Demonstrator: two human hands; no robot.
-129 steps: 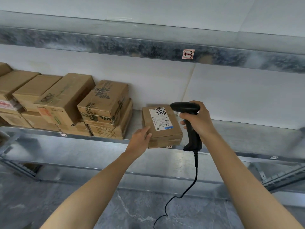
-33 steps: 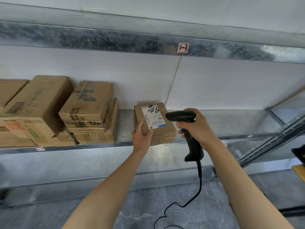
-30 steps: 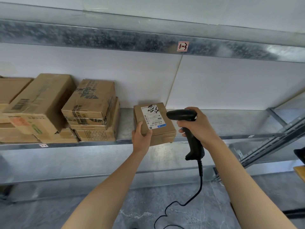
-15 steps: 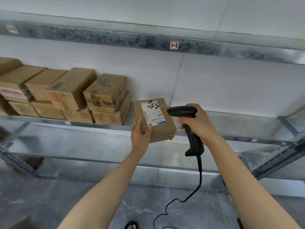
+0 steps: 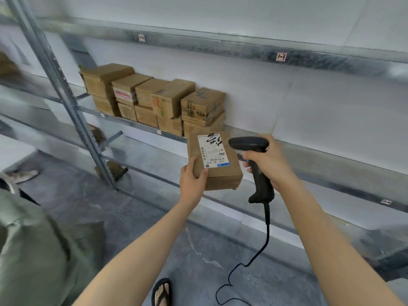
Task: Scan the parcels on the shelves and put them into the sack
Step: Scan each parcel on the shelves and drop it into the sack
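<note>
Head view: left hand [image 5: 193,180] holds the parcel [image 5: 217,164], right hand [image 5: 268,161] grips the scanner [image 5: 258,173].
Held by one corner only, it could slip and miss the sack [image 5: 33,250].

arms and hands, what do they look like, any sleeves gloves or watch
The left forearm and right forearm are bare as far as the frame shows, no sleeve edge in view. The left hand and right hand wear no gloves, and no ring, watch or wristband shows on either.
</note>
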